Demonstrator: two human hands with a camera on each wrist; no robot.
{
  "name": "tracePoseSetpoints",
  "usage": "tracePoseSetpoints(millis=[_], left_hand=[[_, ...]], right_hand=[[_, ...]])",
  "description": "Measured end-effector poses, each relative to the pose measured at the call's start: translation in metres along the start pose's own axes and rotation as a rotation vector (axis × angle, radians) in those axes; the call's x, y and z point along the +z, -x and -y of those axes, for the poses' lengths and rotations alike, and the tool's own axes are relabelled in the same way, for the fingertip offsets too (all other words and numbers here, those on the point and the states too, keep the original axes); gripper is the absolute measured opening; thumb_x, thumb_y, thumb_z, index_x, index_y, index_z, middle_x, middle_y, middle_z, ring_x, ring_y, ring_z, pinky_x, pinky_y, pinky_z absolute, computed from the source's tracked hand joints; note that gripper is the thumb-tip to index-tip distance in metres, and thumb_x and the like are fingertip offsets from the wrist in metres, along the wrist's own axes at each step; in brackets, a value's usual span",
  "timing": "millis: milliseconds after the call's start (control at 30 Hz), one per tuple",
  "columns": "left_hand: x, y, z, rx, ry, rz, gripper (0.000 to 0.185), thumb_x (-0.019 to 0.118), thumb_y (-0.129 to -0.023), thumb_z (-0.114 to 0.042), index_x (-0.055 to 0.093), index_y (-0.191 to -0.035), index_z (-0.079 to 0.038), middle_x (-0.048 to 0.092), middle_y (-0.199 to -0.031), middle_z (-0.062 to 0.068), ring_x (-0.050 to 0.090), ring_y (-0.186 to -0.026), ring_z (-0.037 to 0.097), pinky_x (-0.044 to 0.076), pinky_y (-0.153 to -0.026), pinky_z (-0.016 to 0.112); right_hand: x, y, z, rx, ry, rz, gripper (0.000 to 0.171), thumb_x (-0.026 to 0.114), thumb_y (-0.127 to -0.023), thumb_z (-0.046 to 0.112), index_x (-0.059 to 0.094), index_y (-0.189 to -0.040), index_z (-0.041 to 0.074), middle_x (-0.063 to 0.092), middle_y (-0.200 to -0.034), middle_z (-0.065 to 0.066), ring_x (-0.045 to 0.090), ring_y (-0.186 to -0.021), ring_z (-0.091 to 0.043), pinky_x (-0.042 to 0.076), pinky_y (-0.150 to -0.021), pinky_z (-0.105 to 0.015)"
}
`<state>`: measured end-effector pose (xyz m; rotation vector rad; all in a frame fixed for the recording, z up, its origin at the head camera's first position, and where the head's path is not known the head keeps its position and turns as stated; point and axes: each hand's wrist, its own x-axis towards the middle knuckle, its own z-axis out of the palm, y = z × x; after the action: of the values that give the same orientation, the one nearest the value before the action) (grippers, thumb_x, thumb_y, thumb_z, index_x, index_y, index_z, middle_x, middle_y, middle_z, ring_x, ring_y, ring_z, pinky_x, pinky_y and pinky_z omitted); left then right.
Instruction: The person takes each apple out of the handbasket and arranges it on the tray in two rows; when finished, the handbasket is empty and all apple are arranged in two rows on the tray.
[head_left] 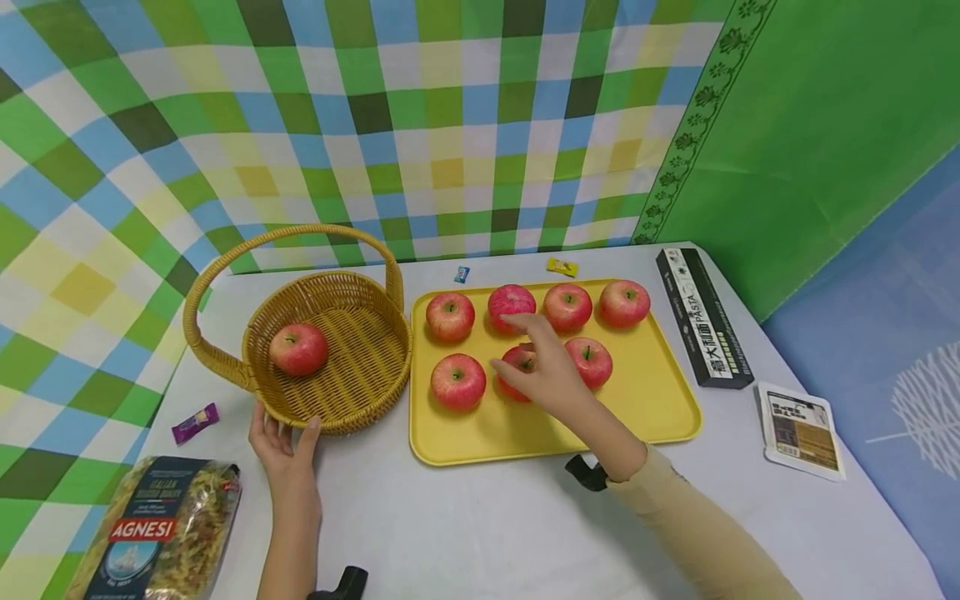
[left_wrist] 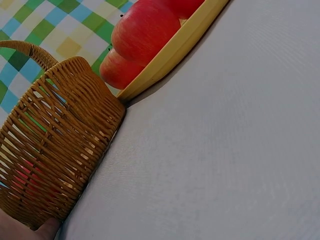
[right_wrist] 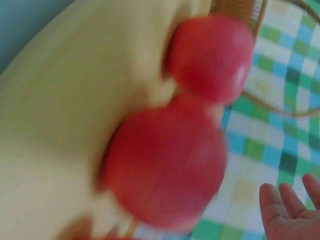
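Note:
A round woven basket (head_left: 360,408) with a tall arched handle stands on the left of the table. Inside it lies one red apple (head_left: 299,349). My left hand (head_left: 285,446) rests against the near outer side of the basket, thumb and fingers spread along the wall. On a yellow tray (head_left: 645,400) to the right sit several more apples (head_left: 458,382) in two rows. Above the front row hovers my right hand (head_left: 551,371), thumb and forefinger apart and nothing between them. It partly hides the middle front apple (head_left: 516,385). The right wrist view is blurred around a large apple (right_wrist: 167,165).
A black pasta box (head_left: 703,317) and a white pouch (head_left: 801,431) lie right of the tray. A pasta bag (head_left: 153,533) and a purple wrapped sweet (head_left: 195,423) are at the left. Behind the tray lie a blue packet (head_left: 462,274) and a yellow one (head_left: 562,267).

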<state>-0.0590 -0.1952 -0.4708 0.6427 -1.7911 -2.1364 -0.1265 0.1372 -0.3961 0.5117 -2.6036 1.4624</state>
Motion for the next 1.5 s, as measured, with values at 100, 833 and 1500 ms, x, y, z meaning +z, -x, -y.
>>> tracePoseSetpoints(millis=[100,833,1500], left_hand=[[0.001,0.000,0.000,0.003,-0.001,0.004,0.081,0.062,-0.095,-0.016,0.006,-0.151,-0.035,0.006,-0.160,-0.005,0.009,-0.146,0.015,0.016,-0.117,0.032],[0.001,0.003,-0.004,0.016,0.003,0.008,0.082,0.064,-0.094,-0.015,0.008,-0.151,-0.035,0.009,-0.160,-0.004,0.010,-0.145,0.018,0.020,-0.116,0.032],[-0.001,0.001,-0.003,0.020,-0.001,0.002,0.082,0.063,-0.094,-0.014,0.008,-0.151,-0.035,0.005,-0.160,-0.002,0.008,-0.146,0.018,0.016,-0.117,0.038]], right_hand=[[0.020,-0.007,0.015,-0.030,-0.013,0.045,0.060,0.076,-0.084,0.022,0.047,-0.135,0.012,0.047,-0.132,-0.003,0.047,-0.118,-0.019,0.049,-0.096,-0.041],[0.159,-0.070,0.077,-0.115,0.105,0.265,0.080,0.076,-0.080,0.046,0.039,-0.146,0.016,0.047,-0.141,-0.001,0.043,-0.129,-0.013,0.040,-0.104,-0.030],[0.212,-0.113,0.077,0.011,0.171,0.272,0.084,0.080,-0.077,0.043,0.042,-0.143,0.008,0.048,-0.141,-0.005,0.046,-0.127,-0.014,0.039,-0.103,-0.025]])
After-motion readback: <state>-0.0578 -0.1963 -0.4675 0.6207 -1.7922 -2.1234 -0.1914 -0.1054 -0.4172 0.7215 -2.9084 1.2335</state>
